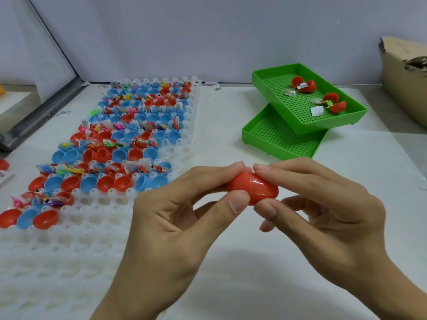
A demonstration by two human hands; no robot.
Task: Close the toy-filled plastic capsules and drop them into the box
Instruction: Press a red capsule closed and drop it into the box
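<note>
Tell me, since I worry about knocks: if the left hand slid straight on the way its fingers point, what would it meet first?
Probably the right hand: the left hand points right, with only the red capsule between them.

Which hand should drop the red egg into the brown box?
Probably the right hand. The cardboard box sits at the far right, on that hand's side. Both hands pinch the red capsule, so the left hand would just let go.

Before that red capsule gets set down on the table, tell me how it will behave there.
The red capsule is a smooth, rounded egg shape, so it will probably roll if laid on the flat table. Its glossy shell looks slippery. It seems light, since fingertips of the left hand and right hand hold it easily.
</note>
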